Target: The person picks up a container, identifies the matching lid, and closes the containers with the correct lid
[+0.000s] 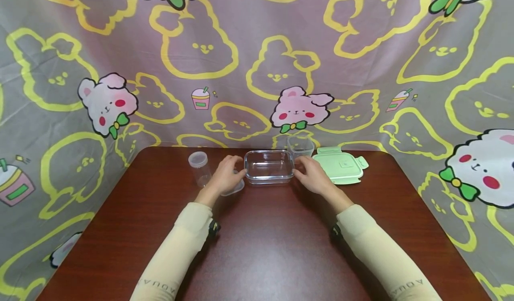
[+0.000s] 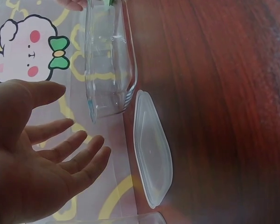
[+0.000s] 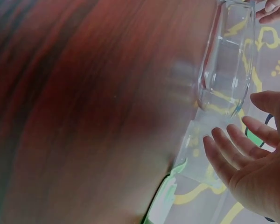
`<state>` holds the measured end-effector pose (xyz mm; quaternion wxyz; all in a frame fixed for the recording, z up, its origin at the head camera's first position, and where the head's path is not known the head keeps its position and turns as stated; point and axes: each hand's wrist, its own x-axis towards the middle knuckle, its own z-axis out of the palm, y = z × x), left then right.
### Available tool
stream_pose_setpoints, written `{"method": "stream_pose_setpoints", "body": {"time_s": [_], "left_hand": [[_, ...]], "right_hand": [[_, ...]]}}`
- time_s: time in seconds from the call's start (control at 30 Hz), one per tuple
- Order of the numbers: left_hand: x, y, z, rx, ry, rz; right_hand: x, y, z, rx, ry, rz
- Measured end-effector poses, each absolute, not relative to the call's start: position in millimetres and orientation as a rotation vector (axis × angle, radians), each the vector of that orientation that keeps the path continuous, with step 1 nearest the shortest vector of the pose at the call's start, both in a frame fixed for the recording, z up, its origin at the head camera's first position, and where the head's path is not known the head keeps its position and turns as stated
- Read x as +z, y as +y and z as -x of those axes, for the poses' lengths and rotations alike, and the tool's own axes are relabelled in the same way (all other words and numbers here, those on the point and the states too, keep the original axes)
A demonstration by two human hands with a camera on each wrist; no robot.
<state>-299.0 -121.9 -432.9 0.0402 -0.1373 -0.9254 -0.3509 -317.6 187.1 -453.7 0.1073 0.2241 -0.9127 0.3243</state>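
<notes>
A clear rectangular glass food container (image 1: 269, 181) rests on the table between the two hands. My left hand (image 1: 227, 175) is at its left end; the left wrist view shows that hand (image 2: 46, 144) with fingers extended and spread, apart from the glass. At the right end is my right hand (image 1: 315, 176), its fingers (image 3: 240, 158) likewise spread and loosely bent, holding nothing. Partly hidden under the left hand lies a clear plastic lid (image 2: 153, 149). A light green snap lid (image 1: 339, 166) lies right of the right hand.
A clear plastic jar (image 1: 203, 178) with a whitish cap stands left of the left hand. Behind the glass container's right corner is a clear plastic tub (image 1: 301, 145). Patterned cloth (image 1: 241, 69) hangs along the back and sides of the dark wooden table (image 1: 261, 238).
</notes>
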Motion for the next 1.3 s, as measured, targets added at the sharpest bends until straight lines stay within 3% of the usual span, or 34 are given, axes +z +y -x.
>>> {"method": "stream_pose_setpoints", "body": {"time_s": [1.3], "left_hand": [[-446,-108,313,-1.040,-2.858,0.434]], "right_hand": [[-464,176,334,1.134,-2.789,-0.502]]}}
